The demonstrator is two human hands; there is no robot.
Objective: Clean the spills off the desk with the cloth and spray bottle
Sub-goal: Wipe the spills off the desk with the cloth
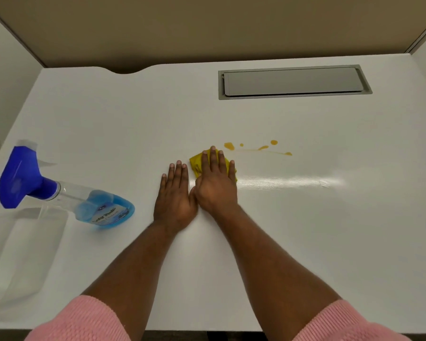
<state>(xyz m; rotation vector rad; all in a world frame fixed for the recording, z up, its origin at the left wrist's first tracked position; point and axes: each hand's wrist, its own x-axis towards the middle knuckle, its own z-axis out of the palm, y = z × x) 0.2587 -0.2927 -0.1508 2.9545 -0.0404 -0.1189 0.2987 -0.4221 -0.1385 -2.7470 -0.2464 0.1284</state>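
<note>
My right hand (pixel 215 179) lies flat on a folded yellow cloth (pixel 196 163), pressing it to the white desk (pixel 305 230); most of the cloth is hidden under my fingers. Just beyond and right of the cloth are several orange spill spots (pixel 229 145) joined by a thin streak. A wet, shiny smear (pixel 288 180) runs rightward from the cloth. My left hand (pixel 175 195) rests flat on the desk beside the right one, fingers together, holding nothing. The spray bottle (pixel 67 195) with blue liquid and a blue trigger head stands at the left.
A grey cable hatch (pixel 294 81) is set flush into the desk at the back right. A tan partition wall (pixel 207 25) closes the back, with a cut-out notch in the desk's rear edge. Pink sleeves sit at the near edge.
</note>
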